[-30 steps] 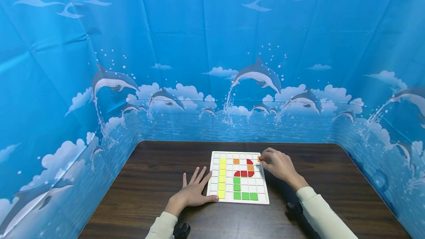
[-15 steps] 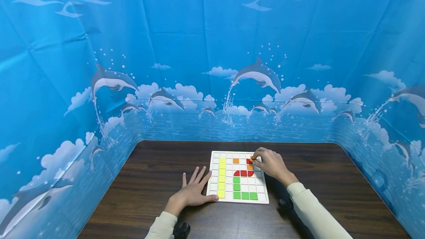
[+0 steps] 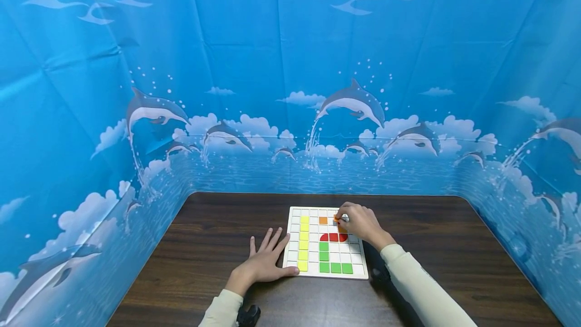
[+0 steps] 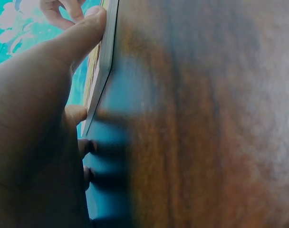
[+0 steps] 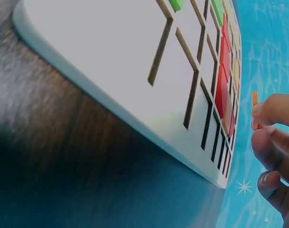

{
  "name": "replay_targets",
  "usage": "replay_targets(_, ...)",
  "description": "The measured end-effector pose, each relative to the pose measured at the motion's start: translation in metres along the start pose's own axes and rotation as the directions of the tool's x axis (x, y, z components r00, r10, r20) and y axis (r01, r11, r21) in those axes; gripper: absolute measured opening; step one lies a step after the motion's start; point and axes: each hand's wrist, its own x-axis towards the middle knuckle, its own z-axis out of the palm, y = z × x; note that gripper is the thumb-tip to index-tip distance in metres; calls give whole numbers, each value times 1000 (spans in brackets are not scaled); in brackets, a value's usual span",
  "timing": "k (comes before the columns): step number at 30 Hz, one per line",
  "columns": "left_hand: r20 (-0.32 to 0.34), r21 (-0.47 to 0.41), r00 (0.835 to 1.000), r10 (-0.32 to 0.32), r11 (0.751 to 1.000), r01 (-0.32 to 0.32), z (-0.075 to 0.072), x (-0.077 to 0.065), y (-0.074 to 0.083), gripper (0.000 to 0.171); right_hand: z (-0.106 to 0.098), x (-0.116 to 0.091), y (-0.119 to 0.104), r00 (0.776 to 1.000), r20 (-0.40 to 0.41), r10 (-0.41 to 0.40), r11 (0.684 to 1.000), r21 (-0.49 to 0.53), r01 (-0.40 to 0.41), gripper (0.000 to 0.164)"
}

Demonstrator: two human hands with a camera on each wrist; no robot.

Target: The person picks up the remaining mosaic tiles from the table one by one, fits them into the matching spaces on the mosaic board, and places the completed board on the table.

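Note:
A white gridded board [image 3: 335, 257] lies on the table. My left hand [image 3: 263, 261] has its fingers spread beside the board's left edge, its thumb resting on the near left corner; the left wrist view shows this thumb [image 4: 85, 33] at the edge. Between thumb and fingertips my right hand [image 3: 361, 222] pinches a small orange tile [image 3: 336, 218] over the far right part of the board. In the right wrist view the orange tile [image 5: 255, 99] stands edge-on, above the board's surface. Part of the red and orange tiles below is hidden by this hand.
Set in the board are a yellow column [image 3: 303, 247], green tiles [image 3: 324, 256], red rounded pieces [image 3: 333, 237] and a lone orange square [image 3: 323, 220]. A dark wooden table [image 3: 204, 231] extends around it, with a blue dolphin-print curtain [image 3: 245, 64] behind and at the sides.
My right hand has moved left with the orange tile, from the board's far right edge to over its cells. My left hand has stayed in place.

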Motion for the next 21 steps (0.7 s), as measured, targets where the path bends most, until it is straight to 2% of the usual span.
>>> replay_targets(5,3,-6,1000,6,1000,-6,-2,-3,3,109,6,5,-3,1000,14,7,1000,-9,-7,5)
replay_targets(11,-17,-1,1000,21,1000,-21,2,-1,-1,106,10,10,-7,1000,22,14,999,-37,-13,7)
replay_targets(17,13,18,1000,-1,1000,1,-4,-2,3,109,15,13,-9,999,36,17,997,-73,-14,8)
replay_targets(21,5,25,1000,6,1000,-6,0,0,-2,109,18,14,-10,999,47,9,994,-110,-4,9)
